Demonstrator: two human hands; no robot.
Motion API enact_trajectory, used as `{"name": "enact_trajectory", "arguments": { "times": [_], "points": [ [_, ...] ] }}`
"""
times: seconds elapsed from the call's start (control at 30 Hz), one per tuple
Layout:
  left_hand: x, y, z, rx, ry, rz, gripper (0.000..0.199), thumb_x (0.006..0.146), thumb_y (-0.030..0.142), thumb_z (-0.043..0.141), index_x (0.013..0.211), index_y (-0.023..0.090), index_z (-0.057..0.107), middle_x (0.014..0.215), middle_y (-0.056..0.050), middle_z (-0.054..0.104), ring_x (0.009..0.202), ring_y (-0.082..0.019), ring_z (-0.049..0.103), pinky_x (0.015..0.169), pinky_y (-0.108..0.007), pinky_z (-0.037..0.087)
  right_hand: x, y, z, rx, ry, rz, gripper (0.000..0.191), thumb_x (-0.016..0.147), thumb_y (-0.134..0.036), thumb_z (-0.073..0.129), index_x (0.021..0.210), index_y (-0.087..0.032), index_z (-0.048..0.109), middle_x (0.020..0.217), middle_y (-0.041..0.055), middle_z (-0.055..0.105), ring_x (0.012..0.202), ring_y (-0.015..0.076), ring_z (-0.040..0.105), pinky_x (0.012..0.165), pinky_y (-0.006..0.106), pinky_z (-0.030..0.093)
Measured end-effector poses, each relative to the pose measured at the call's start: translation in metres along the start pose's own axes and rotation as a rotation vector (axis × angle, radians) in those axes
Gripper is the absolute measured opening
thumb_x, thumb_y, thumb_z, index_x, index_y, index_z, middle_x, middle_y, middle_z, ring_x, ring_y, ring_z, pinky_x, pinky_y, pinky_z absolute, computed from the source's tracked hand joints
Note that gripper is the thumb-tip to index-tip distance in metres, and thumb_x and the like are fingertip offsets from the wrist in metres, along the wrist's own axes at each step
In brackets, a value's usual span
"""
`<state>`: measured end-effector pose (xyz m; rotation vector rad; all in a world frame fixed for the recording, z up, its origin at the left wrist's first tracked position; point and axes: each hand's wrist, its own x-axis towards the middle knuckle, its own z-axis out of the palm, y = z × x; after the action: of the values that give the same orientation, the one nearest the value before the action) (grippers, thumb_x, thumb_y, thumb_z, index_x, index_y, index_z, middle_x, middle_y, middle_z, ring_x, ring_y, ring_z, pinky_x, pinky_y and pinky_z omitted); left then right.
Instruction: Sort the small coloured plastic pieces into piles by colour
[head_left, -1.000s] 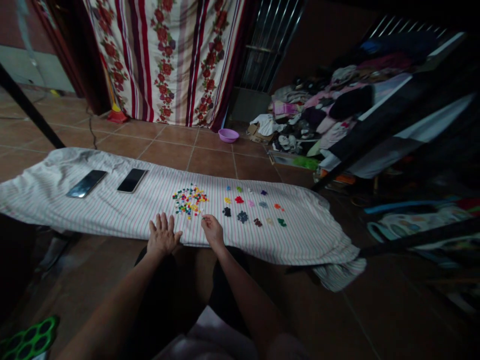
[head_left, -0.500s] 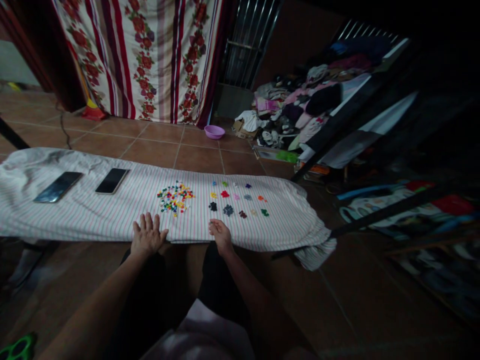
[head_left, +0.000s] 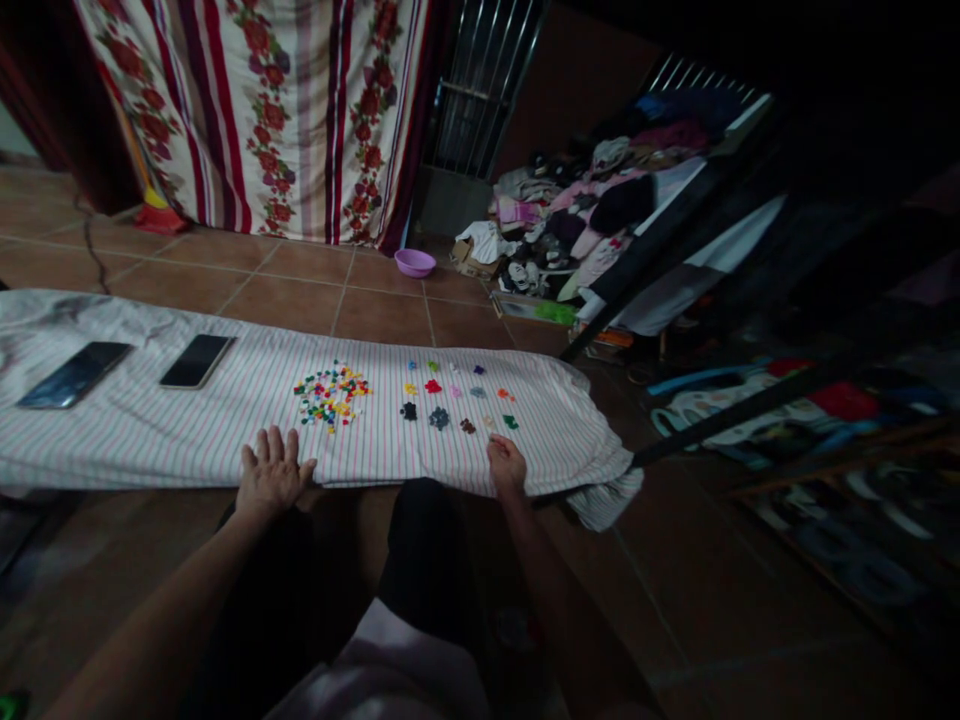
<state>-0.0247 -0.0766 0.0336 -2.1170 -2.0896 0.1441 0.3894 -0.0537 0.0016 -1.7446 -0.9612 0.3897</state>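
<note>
My left hand (head_left: pixel 271 472) lies flat with fingers spread on the striped cloth (head_left: pixel 187 440), near its front edge. Just beyond it is a loose pile of small multicoloured pieces (head_left: pixel 331 396). My right hand (head_left: pixel 507 464) is pinched close to a small beige pile (head_left: pixel 489 422); whatever its fingertips hold is too small to make out. Around it, little piles are sorted by colour: dark green (head_left: pixel 511 422), brown (head_left: pixel 468 426), dark grey (head_left: pixel 439 418), black (head_left: pixel 408 411), red (head_left: pixel 433 386), yellow (head_left: pixel 410 389) and orange (head_left: pixel 506 394), with several more behind.
Two phones, one dark (head_left: pixel 75 375) and one light-edged (head_left: pixel 197 361), lie on the cloth at left. Beyond are a purple basin (head_left: pixel 415 263) on the tiled floor, a floral curtain (head_left: pixel 262 120) and a heap of clothes (head_left: pixel 577 205). Dark bars (head_left: pixel 720 415) stand at right.
My right hand has moved right, from in front of the black pile to the beige one, still pinched. My left hand stays flat on the cloth. The view has turned slightly right.
</note>
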Motion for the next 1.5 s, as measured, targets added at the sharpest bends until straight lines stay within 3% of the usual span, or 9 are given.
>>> {"name": "enact_trajectory", "arguments": {
  "times": [0.27,0.63,0.9,1.07,1.23,1.5],
  "points": [
    [0.001,0.002,-0.002,-0.010,-0.032,-0.023,0.071,0.093,0.048,0.034,0.147,0.003,0.038,0.152,-0.031,0.035,0.142,-0.045,0.032,0.110,-0.058,0.026,0.051,0.025,-0.027,-0.144,0.122,0.096,0.033,0.067,-0.031,0.049,0.086,-0.017,0.073,0.079,0.0069,0.072,0.079,0.0225,0.065,0.078,0.034,0.053],
    [0.002,0.002,0.002,0.008,-0.034,-0.020,0.071,0.093,0.048,0.034,0.148,0.003,0.038,0.153,-0.030,0.034,0.144,-0.045,0.030,0.111,-0.059,0.025,0.090,0.034,-0.024,-0.242,0.120,0.113,0.036,0.067,-0.022,0.048,0.093,-0.018,0.073,0.087,0.0084,0.073,0.085,0.0220,0.067,0.084,0.033,0.052],
    [0.001,0.001,0.000,-0.038,-0.007,-0.009,0.071,0.093,0.049,0.033,0.145,0.001,0.041,0.151,-0.032,0.035,0.143,-0.046,0.031,0.110,-0.060,0.026,0.095,0.024,-0.021,-0.336,0.009,0.076,0.040,0.069,-0.016,0.048,0.099,-0.016,0.073,0.100,0.0108,0.072,0.104,0.0246,0.065,0.097,0.035,0.047],
    [0.001,0.001,0.000,-0.080,0.012,-0.009,0.071,0.092,0.048,0.034,0.145,0.001,0.041,0.151,-0.032,0.036,0.143,-0.046,0.032,0.110,-0.061,0.025,0.090,0.019,-0.020,-0.358,-0.046,0.062,0.042,0.072,-0.016,0.047,0.105,-0.014,0.073,0.102,0.0111,0.072,0.106,0.0242,0.064,0.099,0.035,0.046],
    [0.002,0.001,0.003,-0.032,-0.001,-0.003,0.072,0.092,0.049,0.033,0.145,0.001,0.041,0.151,-0.032,0.035,0.142,-0.046,0.032,0.110,-0.061,0.026,0.085,0.022,-0.020,-0.306,-0.062,0.003,0.044,0.072,-0.018,0.048,0.109,-0.016,0.072,0.104,0.0097,0.073,0.107,0.0233,0.064,0.103,0.037,0.045],
    [0.003,0.001,0.006,0.012,-0.003,-0.004,0.071,0.093,0.048,0.034,0.146,0.002,0.040,0.152,-0.031,0.035,0.142,-0.047,0.032,0.109,-0.060,0.026,0.085,0.032,-0.025,-0.178,-0.055,0.072,0.055,0.068,-0.015,0.046,0.118,-0.017,0.068,0.116,0.0087,0.071,0.114,0.0225,0.063,0.106,0.036,0.045]
  ]
}}
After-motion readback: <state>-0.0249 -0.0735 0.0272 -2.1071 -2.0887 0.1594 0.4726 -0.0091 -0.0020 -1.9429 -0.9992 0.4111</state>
